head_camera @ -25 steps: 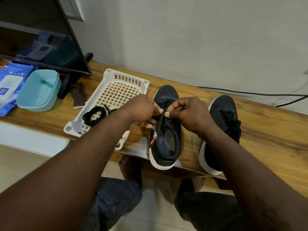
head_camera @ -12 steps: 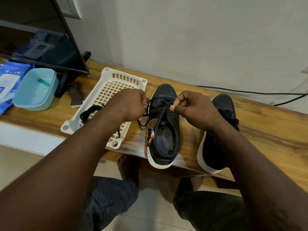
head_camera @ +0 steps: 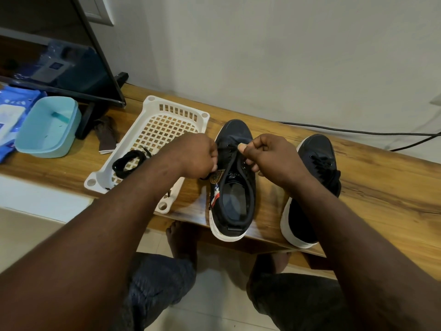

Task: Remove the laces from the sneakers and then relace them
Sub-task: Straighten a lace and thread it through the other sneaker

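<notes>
Two black sneakers with white soles stand on the wooden bench, toes toward the wall. The left sneaker (head_camera: 235, 187) has its tongue area open, with a black lace (head_camera: 229, 164) running along it. My left hand (head_camera: 194, 155) grips that lace at the shoe's left side. My right hand (head_camera: 270, 154) pinches the lace near the front eyelets. The right sneaker (head_camera: 317, 158) is laced and partly hidden by my right forearm. A loose coiled black lace (head_camera: 128, 161) lies in the white basket (head_camera: 171, 120).
A teal plastic tub (head_camera: 47, 127) and a blue wipes pack (head_camera: 12, 111) sit at the left beside a TV screen (head_camera: 59, 56). A brown folded item (head_camera: 106, 134) lies by the basket. A black cable (head_camera: 358, 132) runs along the wall. My knees and bare feet are under the bench.
My left hand pulled the lace out to the left of the shoe and now sits at its left edge. My right hand rose slightly toward the front eyelets.
</notes>
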Action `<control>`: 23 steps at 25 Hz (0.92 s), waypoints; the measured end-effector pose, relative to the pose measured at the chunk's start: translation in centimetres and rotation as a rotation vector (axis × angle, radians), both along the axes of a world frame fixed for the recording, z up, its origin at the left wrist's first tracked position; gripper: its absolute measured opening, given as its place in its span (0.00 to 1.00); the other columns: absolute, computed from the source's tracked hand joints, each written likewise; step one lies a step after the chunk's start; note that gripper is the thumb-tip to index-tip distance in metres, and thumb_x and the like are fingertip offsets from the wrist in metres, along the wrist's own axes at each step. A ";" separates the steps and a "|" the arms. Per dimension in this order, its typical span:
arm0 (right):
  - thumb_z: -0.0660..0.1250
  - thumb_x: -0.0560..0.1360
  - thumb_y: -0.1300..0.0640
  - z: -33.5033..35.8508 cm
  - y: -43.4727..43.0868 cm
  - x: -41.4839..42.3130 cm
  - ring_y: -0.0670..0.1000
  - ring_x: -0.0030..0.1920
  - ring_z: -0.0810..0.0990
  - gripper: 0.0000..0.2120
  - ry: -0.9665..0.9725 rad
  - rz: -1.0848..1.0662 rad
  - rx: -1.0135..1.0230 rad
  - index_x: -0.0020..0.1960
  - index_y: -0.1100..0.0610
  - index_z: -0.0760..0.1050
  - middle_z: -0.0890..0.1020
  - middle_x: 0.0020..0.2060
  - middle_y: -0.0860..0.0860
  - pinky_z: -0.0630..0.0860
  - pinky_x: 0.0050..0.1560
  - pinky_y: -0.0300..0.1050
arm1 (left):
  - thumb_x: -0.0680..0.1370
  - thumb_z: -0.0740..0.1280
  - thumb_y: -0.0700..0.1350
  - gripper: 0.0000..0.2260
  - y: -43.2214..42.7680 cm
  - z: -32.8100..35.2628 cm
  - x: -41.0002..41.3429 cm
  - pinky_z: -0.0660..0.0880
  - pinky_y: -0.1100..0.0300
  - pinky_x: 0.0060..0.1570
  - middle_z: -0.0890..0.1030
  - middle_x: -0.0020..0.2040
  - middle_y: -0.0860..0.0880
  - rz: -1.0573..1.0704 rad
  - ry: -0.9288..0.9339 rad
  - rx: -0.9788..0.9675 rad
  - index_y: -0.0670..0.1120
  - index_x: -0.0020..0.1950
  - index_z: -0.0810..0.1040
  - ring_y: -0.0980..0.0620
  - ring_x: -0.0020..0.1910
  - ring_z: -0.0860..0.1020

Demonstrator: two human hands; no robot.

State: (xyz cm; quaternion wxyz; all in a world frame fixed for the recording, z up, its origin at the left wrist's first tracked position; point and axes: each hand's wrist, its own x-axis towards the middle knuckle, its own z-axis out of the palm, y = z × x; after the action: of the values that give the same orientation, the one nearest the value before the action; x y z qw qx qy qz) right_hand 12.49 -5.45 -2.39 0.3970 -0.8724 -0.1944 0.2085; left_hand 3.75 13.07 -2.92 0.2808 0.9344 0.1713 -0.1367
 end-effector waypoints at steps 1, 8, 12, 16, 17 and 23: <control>0.71 0.81 0.46 -0.2 0.2 0.0 0.46 0.38 0.83 0.09 -0.013 -0.022 0.000 0.47 0.50 0.81 0.87 0.37 0.47 0.84 0.50 0.56 | 0.79 0.70 0.43 0.04 0.4 -0.5 -0.1 0.80 0.49 0.54 0.83 0.46 0.48 -0.022 0.101 0.114 0.47 0.51 0.84 0.47 0.48 0.81; 0.64 0.84 0.56 0.4 0.2 0.4 0.46 0.33 0.82 0.08 0.057 -0.126 0.038 0.50 0.55 0.81 0.87 0.36 0.50 0.75 0.37 0.42 | 0.77 0.74 0.43 0.03 0.9 0.4 -0.4 0.80 0.51 0.50 0.84 0.46 0.48 0.072 -0.008 -0.185 0.49 0.51 0.83 0.49 0.46 0.82; 0.66 0.84 0.56 0.3 0.0 0.6 0.47 0.33 0.83 0.06 0.066 -0.118 0.017 0.51 0.55 0.80 0.87 0.37 0.50 0.77 0.36 0.43 | 0.78 0.74 0.45 0.03 -0.8 0.9 -0.2 0.75 0.57 0.43 0.84 0.42 0.52 -0.013 -0.142 -0.226 0.52 0.48 0.83 0.53 0.42 0.81; 0.66 0.84 0.56 0.0 0.2 0.5 0.46 0.33 0.83 0.06 0.029 -0.097 0.000 0.50 0.54 0.80 0.87 0.36 0.49 0.78 0.39 0.44 | 0.80 0.69 0.45 0.04 -0.4 0.7 -0.2 0.78 0.53 0.48 0.81 0.43 0.49 0.000 0.014 0.124 0.49 0.45 0.80 0.49 0.45 0.80; 0.65 0.84 0.56 0.0 0.1 0.6 0.46 0.33 0.83 0.06 0.023 -0.097 -0.009 0.50 0.54 0.80 0.87 0.36 0.49 0.78 0.40 0.45 | 0.80 0.67 0.45 0.04 -0.3 0.6 -0.5 0.80 0.51 0.50 0.79 0.43 0.48 -0.011 0.107 0.268 0.48 0.46 0.79 0.47 0.46 0.79; 0.65 0.83 0.59 -0.1 -0.4 1.1 0.46 0.32 0.83 0.04 0.008 -0.124 -0.009 0.51 0.54 0.79 0.87 0.36 0.49 0.76 0.38 0.44 | 0.77 0.71 0.43 0.03 -0.8 0.8 0.0 0.80 0.51 0.49 0.81 0.43 0.51 0.002 -0.005 0.114 0.52 0.47 0.81 0.49 0.45 0.81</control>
State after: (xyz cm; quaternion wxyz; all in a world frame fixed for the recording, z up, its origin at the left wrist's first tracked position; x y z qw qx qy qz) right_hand 13.56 -5.84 -2.49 0.4058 -0.8838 -0.1376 0.1877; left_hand 3.71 12.28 -2.10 0.2278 0.9491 0.1789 -0.1240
